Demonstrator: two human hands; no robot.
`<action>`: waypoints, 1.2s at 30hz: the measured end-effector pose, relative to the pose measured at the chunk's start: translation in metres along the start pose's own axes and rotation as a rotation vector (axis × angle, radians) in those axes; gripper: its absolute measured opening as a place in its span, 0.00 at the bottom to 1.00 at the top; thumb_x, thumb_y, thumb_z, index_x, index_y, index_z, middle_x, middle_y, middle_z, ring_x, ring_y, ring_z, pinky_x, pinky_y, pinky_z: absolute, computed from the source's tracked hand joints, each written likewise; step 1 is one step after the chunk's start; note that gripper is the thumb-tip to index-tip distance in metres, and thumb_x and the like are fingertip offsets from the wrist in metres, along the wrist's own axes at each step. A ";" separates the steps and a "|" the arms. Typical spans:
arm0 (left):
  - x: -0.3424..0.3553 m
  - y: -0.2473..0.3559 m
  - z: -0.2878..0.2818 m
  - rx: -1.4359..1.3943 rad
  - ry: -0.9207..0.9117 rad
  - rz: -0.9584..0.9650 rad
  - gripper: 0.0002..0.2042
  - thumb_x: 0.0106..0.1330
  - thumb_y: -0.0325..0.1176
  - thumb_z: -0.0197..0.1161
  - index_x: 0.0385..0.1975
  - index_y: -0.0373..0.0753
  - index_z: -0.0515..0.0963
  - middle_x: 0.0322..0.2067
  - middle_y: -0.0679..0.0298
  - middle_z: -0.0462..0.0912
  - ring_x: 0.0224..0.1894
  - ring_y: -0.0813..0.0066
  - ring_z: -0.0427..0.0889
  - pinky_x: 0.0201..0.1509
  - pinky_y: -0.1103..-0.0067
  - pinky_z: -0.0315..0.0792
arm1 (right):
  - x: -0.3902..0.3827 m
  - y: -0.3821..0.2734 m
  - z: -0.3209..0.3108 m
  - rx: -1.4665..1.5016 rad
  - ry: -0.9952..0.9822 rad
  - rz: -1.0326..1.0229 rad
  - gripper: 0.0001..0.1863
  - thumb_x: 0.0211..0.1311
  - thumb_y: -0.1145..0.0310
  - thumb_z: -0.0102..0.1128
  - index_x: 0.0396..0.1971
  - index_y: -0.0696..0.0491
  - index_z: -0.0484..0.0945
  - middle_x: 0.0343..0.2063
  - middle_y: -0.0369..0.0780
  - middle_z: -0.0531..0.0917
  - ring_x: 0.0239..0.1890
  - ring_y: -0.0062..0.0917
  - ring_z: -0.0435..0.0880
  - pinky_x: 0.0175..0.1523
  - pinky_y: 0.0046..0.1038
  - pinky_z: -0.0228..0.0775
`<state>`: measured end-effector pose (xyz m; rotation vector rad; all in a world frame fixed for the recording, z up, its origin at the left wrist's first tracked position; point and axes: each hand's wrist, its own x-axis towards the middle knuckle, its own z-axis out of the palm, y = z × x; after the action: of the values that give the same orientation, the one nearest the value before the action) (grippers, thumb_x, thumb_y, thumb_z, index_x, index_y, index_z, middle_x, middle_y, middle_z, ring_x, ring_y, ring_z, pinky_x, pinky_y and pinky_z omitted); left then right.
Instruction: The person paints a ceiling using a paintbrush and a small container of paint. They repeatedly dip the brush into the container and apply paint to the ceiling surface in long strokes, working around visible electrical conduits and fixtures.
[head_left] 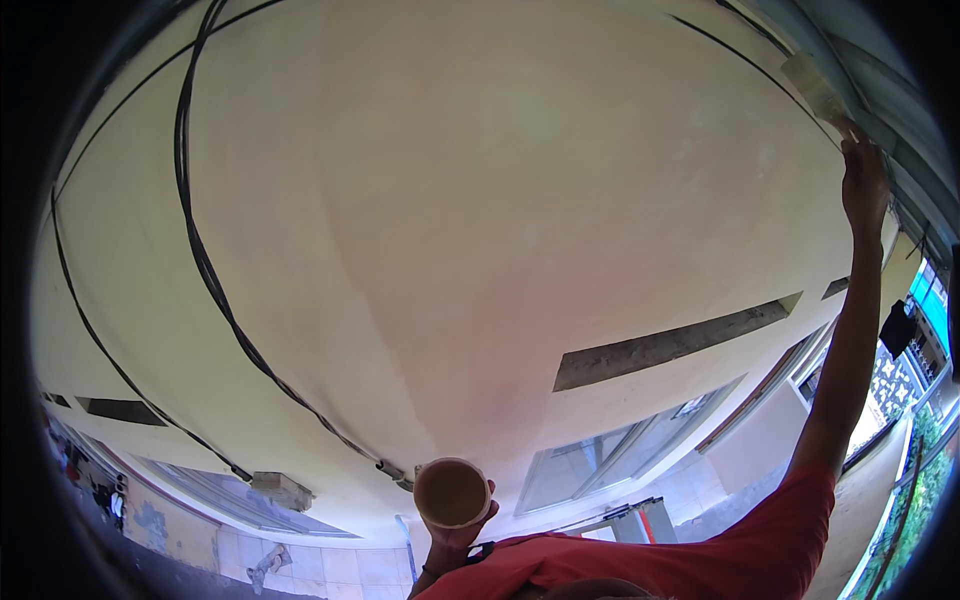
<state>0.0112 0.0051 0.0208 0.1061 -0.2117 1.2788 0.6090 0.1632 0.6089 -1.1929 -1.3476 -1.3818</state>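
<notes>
My left hand [463, 538] is wrapped round a round tub [452, 492] at the lower middle, held in front of the wall. Its inside looks tan-brown, and I cannot tell how full it is. High on the right, my right arm stretches up in a red sleeve. My right hand [865, 185] grips the handle of a wide, pale paintbrush [815, 88]. The brush head lies close to the top edge of the cream wall [560, 180], next to a thin black cable; whether the bristles touch the wall is unclear.
Black cables [200, 250] hang along the wall at left, one reaching a small box [282, 490]. A grey recessed slot [675, 345] sits above a window [620, 450]. Grey roofing [875, 75] curves along the upper right. Greenery [915, 500] shows beyond a railing at lower right.
</notes>
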 end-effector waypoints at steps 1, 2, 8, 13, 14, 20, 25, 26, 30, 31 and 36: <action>0.001 0.001 -0.003 -0.003 0.004 -0.007 0.34 0.72 0.65 0.65 0.70 0.49 0.77 0.65 0.51 0.77 0.66 0.42 0.74 0.59 0.49 0.77 | 0.001 -0.019 -0.008 0.005 0.137 -0.080 0.18 0.85 0.61 0.59 0.68 0.42 0.83 0.51 0.41 0.89 0.52 0.37 0.90 0.52 0.42 0.83; -0.001 0.002 -0.003 0.006 0.009 0.002 0.34 0.72 0.65 0.65 0.70 0.49 0.77 0.65 0.52 0.77 0.66 0.42 0.74 0.59 0.48 0.77 | -0.008 -0.039 0.003 0.040 0.270 -0.135 0.18 0.85 0.62 0.60 0.68 0.43 0.83 0.50 0.40 0.89 0.49 0.35 0.90 0.49 0.39 0.83; -0.006 0.004 0.006 -0.002 -0.011 0.017 0.34 0.73 0.64 0.64 0.71 0.49 0.76 0.65 0.53 0.77 0.66 0.43 0.73 0.61 0.48 0.76 | 0.005 -0.219 -0.035 0.577 0.258 -0.284 0.16 0.78 0.74 0.67 0.62 0.50 0.86 0.46 0.39 0.89 0.37 0.23 0.87 0.34 0.26 0.79; -0.008 0.000 0.001 -0.051 -0.086 0.009 0.34 0.73 0.63 0.65 0.71 0.50 0.76 0.67 0.53 0.75 0.68 0.43 0.73 0.63 0.47 0.76 | 0.025 -0.361 -0.061 0.629 0.113 -0.628 0.25 0.66 0.79 0.74 0.61 0.45 0.88 0.38 0.37 0.85 0.34 0.27 0.86 0.33 0.31 0.80; -0.008 0.001 -0.001 -0.059 -0.105 0.009 0.33 0.73 0.63 0.65 0.72 0.50 0.76 0.67 0.53 0.75 0.69 0.43 0.72 0.63 0.46 0.76 | 0.032 -0.380 -0.057 0.612 0.096 -0.594 0.24 0.67 0.77 0.74 0.61 0.41 0.89 0.35 0.36 0.83 0.34 0.27 0.85 0.34 0.32 0.80; -0.010 0.003 -0.005 -0.037 -0.092 0.028 0.33 0.73 0.64 0.65 0.72 0.51 0.76 0.67 0.53 0.76 0.71 0.41 0.72 0.63 0.44 0.76 | 0.082 -0.398 -0.039 0.261 -0.027 -0.529 0.24 0.74 0.73 0.61 0.67 0.40 0.85 0.40 0.41 0.79 0.39 0.31 0.88 0.41 0.36 0.84; -0.013 0.008 -0.013 -0.007 -0.021 0.070 0.34 0.73 0.67 0.65 0.71 0.51 0.77 0.66 0.53 0.77 0.69 0.39 0.74 0.59 0.44 0.78 | 0.067 -0.319 -0.023 0.288 0.002 -0.492 0.19 0.70 0.73 0.70 0.58 0.42 0.88 0.37 0.38 0.82 0.37 0.29 0.87 0.36 0.32 0.81; -0.012 0.008 -0.013 -0.009 -0.032 0.056 0.34 0.73 0.67 0.65 0.71 0.51 0.77 0.66 0.53 0.77 0.69 0.38 0.74 0.59 0.43 0.78 | 0.060 -0.297 -0.021 0.293 0.048 -0.510 0.17 0.69 0.74 0.72 0.56 0.46 0.89 0.36 0.36 0.84 0.35 0.26 0.87 0.36 0.30 0.80; 0.000 0.003 -0.005 -0.003 -0.082 0.013 0.35 0.74 0.65 0.65 0.71 0.47 0.76 0.67 0.51 0.75 0.69 0.39 0.73 0.61 0.43 0.79 | 0.029 -0.200 0.009 0.345 -0.067 -0.315 0.20 0.76 0.71 0.68 0.62 0.35 0.88 0.38 0.34 0.85 0.39 0.30 0.88 0.44 0.35 0.83; 0.004 0.001 -0.006 0.000 -0.089 0.004 0.35 0.75 0.64 0.65 0.72 0.46 0.75 0.67 0.51 0.75 0.69 0.39 0.73 0.62 0.43 0.80 | 0.020 -0.179 0.009 0.280 -0.103 -0.270 0.20 0.77 0.70 0.67 0.63 0.34 0.87 0.38 0.34 0.85 0.39 0.30 0.88 0.44 0.36 0.83; 0.010 -0.005 -0.002 -0.031 -0.025 -0.045 0.34 0.75 0.63 0.65 0.71 0.46 0.75 0.66 0.51 0.75 0.69 0.41 0.74 0.62 0.44 0.80 | -0.042 -0.077 0.008 -0.005 -0.212 -0.086 0.18 0.84 0.62 0.60 0.67 0.36 0.83 0.38 0.39 0.85 0.37 0.35 0.88 0.44 0.41 0.83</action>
<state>0.0184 0.0133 0.0214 0.0997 -0.2493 1.2296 0.5418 0.1736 0.5527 -1.3274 -1.5592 -1.3476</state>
